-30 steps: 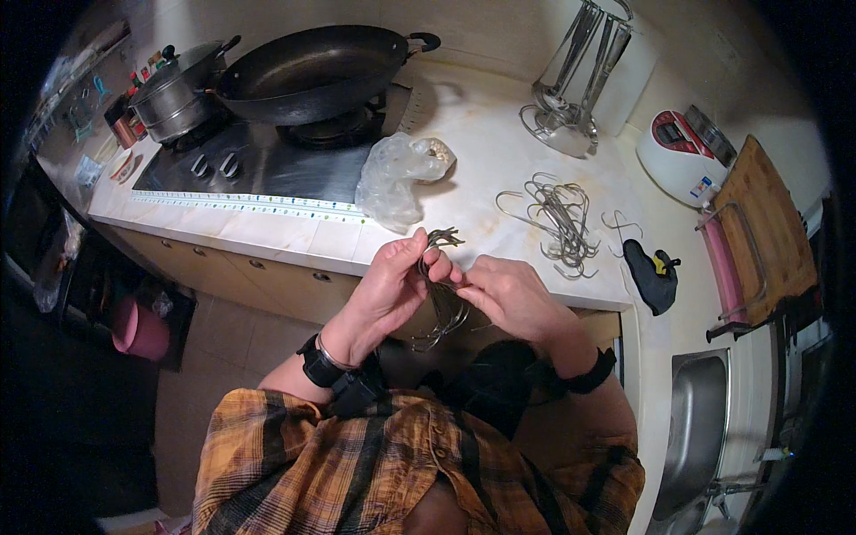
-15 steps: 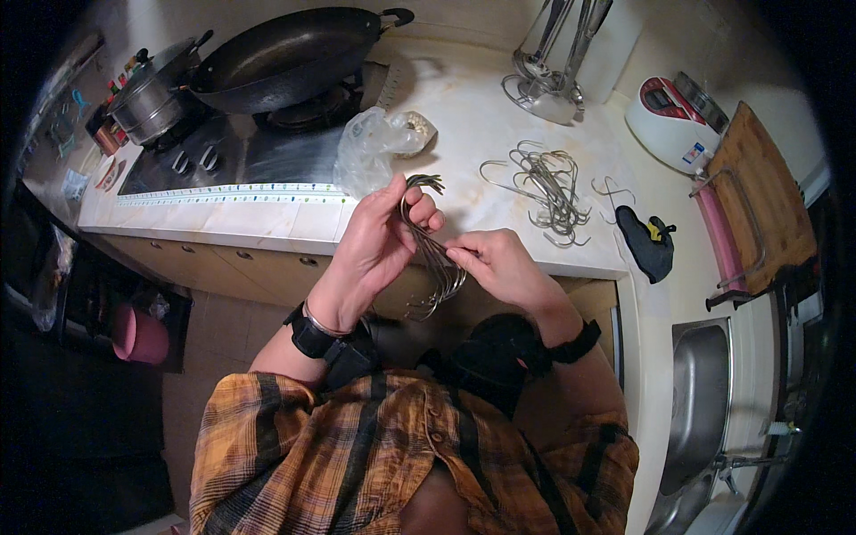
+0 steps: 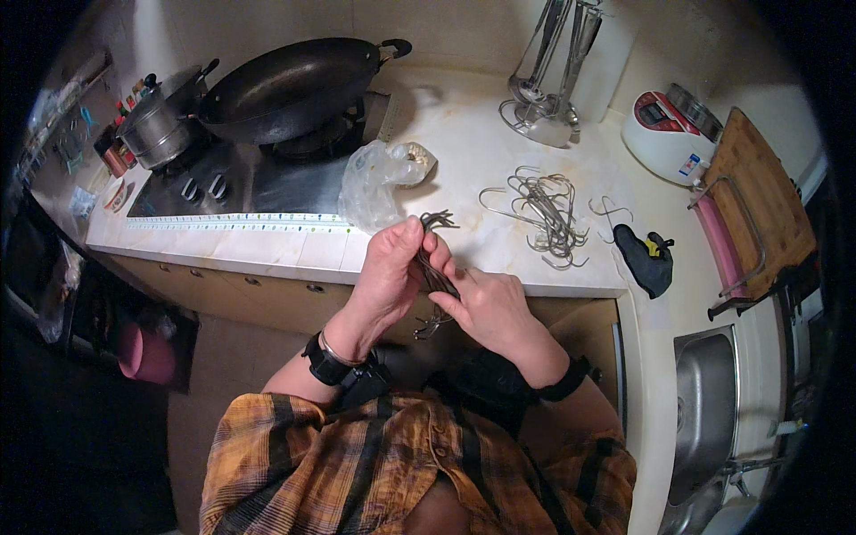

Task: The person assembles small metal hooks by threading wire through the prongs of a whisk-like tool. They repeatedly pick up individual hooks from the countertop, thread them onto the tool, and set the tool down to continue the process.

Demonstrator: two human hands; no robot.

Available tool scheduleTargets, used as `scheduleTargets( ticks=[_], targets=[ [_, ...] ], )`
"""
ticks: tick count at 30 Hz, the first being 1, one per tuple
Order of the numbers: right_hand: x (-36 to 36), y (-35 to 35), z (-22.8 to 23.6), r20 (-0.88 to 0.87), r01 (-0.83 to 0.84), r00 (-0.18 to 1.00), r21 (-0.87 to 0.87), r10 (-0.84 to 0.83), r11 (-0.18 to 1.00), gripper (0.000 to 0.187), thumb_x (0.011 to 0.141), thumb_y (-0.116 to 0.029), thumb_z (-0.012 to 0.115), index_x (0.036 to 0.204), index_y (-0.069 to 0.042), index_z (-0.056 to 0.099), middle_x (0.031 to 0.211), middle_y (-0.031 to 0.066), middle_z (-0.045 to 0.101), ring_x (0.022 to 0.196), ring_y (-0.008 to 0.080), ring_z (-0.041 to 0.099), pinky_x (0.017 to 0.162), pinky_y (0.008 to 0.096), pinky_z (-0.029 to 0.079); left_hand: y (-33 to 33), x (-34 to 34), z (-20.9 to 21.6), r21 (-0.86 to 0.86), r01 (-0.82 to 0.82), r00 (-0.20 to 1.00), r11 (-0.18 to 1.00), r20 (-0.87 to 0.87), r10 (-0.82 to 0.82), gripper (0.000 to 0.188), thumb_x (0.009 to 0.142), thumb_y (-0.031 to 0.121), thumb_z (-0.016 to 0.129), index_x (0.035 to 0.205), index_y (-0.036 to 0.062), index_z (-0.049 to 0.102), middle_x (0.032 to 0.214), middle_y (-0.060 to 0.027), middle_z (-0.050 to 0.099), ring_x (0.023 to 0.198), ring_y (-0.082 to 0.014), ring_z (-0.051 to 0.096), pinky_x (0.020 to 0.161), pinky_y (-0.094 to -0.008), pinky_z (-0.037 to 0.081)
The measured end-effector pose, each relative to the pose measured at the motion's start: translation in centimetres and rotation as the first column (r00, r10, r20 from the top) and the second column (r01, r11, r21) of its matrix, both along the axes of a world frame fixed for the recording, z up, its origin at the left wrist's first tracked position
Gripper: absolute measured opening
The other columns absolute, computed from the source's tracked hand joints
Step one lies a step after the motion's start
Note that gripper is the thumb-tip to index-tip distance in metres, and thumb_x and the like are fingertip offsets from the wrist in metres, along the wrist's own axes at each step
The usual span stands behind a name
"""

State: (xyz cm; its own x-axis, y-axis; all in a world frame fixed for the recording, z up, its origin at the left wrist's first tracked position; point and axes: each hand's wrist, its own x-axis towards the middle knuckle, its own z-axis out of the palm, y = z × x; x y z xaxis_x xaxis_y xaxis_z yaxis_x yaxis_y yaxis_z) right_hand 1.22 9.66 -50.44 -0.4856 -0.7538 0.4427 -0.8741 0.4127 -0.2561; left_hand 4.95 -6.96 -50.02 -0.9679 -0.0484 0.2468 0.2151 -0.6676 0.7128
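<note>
Over the counter's front edge, my left hand (image 3: 389, 266) is closed around a bundle of thin metal S-hooks (image 3: 437, 220). Curved ends fan out above its fingers, and more hook ends hang below. My right hand (image 3: 492, 308) is closed on the same bundle from the right, its thumb and fingers against the shafts close beside the left fingers. The hands hide the middle of the bundle. To the right on the counter lies a tangled pile of similar hooks (image 3: 555, 218), with one separate hook (image 3: 610, 211) beside it.
A clear plastic bag (image 3: 367, 192) lies just beyond my left hand. A large black wok (image 3: 285, 89) and a steel pot (image 3: 159, 138) stand on the stove. Utensils on a rack (image 3: 548, 125), a rice cooker (image 3: 669, 143), a black-and-yellow item (image 3: 644, 260) and a sink (image 3: 700, 410) are rightward.
My right hand has moved in closer to my left along the hook bundle, covering more of it. The whole view has shifted, so the counter sits lower in the picture.
</note>
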Motion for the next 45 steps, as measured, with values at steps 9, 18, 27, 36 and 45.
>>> scheduleTargets(
  ticks=[9,18,27,36,45],
  targets=[
    [-0.8,-1.2,-0.9,0.021,-0.027,0.999,-0.098,0.029,0.995,0.024,0.088,-0.023,0.062,0.078,-0.002,0.061,0.065,0.0187,0.06,0.056,0.0372,0.06,0.052,0.0455,0.049,0.4,0.1,0.5,-0.107,0.016,1.0,0.994,0.028,-0.013,0.042,0.095,0.045,0.05,0.078,0.0067,0.048,0.07,-0.0068,0.053,0.073,-0.0226,0.058,0.072,-0.0333,0.048],
    [-2.3,-0.5,-0.4,0.315,-0.079,0.945,-0.046,0.09,0.996,0.027,0.092,-0.024,0.057,0.081,0.0,0.061,0.069,0.0218,0.061,0.067,0.0399,0.062,0.059,0.0477,0.049,0.7,-0.9,-0.2,-0.071,0.135,0.989,0.988,-0.052,-0.139,0.039,0.099,0.039,0.046,0.082,0.0047,0.05,0.078,-0.0092,0.059,0.081,-0.0218,0.061,0.076,-0.0314,0.051],
    [-1.9,-0.2,0.7,0.195,-0.075,0.977,-0.057,0.084,0.996,0.026,0.09,-0.024,0.058,0.084,0.002,0.059,0.069,0.0217,0.061,0.067,0.0417,0.061,0.063,0.0481,0.049,0.9,-1.7,0.5,-0.164,0.055,0.999,0.985,0.007,-0.054,0.039,0.1,0.039,0.045,0.077,0.0066,0.047,0.066,-0.0054,0.051,0.069,-0.0211,0.058,0.068,-0.0317,0.048],
    [-1.9,-0.4,0.5,0.288,-0.007,0.958,0.038,-0.005,0.999,0.034,0.09,-0.029,0.06,0.082,0.003,0.056,0.066,0.0234,0.06,0.066,0.0412,0.061,0.062,0.0482,0.049,1.2,-1.7,0.8,-0.021,0.08,0.986,0.997,0.149,-0.076,0.042,0.102,0.04,0.037,0.084,0.0044,0.05,0.075,-0.0066,0.055,0.071,-0.0203,0.059,0.067,-0.031,0.05],
    [-2.4,-0.5,-1.3,0.314,-0.007,0.949,-0.065,0.027,0.998,0.031,0.089,-0.027,0.06,0.076,0.002,0.057,0.066,0.0233,0.06,0.066,0.0407,0.061,0.061,0.049,0.048,0.8,-1.8,-0.1,0.026,0.13,0.98,0.991,0.148,-0.132,0.043,0.102,0.039,0.037,0.092,0.001,0.055,0.085,-0.0107,0.063,0.08,-0.022,0.063,0.072,-0.0336,0.053]
  ],
)
